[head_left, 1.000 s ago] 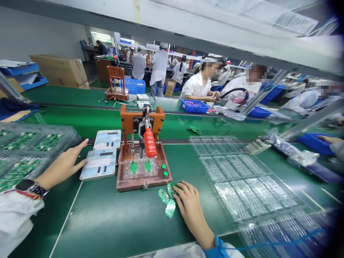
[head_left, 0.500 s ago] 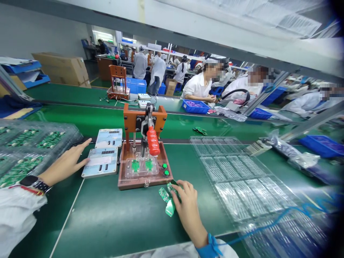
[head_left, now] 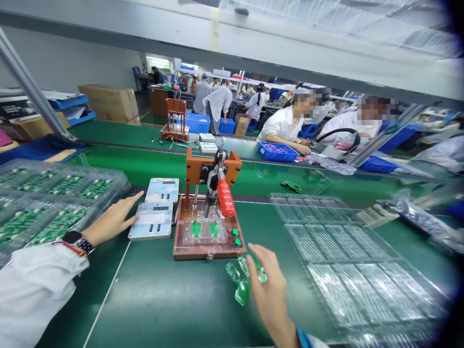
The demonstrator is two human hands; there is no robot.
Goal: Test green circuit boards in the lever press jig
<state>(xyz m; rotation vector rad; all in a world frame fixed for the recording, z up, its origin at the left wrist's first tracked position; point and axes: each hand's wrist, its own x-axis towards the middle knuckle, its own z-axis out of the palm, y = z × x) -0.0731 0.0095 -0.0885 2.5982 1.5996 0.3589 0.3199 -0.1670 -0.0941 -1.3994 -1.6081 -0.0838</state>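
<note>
My left hand [head_left: 112, 220] is stretched out with its fingers apart, thumb at the edge of the nearer white display box [head_left: 151, 221]; whether it touches is hard to tell. Behind that box lies a second display box [head_left: 162, 190]. My right hand [head_left: 268, 285] is open over several small green circuit boards [head_left: 242, 293], some partly hidden by its fingers. Just beyond stands a clamp test fixture [head_left: 210, 251] with an orange frame and a red handle [head_left: 226, 198]. Two green boards [head_left: 196, 229] sit in its clear nest, beside two green buttons [head_left: 237, 242].
Stacked clear trays with green boards [head_left: 65, 193] lie at the left. Clear plastic trays [head_left: 337, 256] cover the right side of the bench. More green boards [head_left: 291, 186] lie beyond the fixture. A shelf [head_left: 181, 43] crosses overhead; co-workers sit across the line.
My right hand's fingers have spread apart and lifted off the boards, which now lie loose beneath it. The left hand keeps its place by the boxes. The whole view has shifted.
</note>
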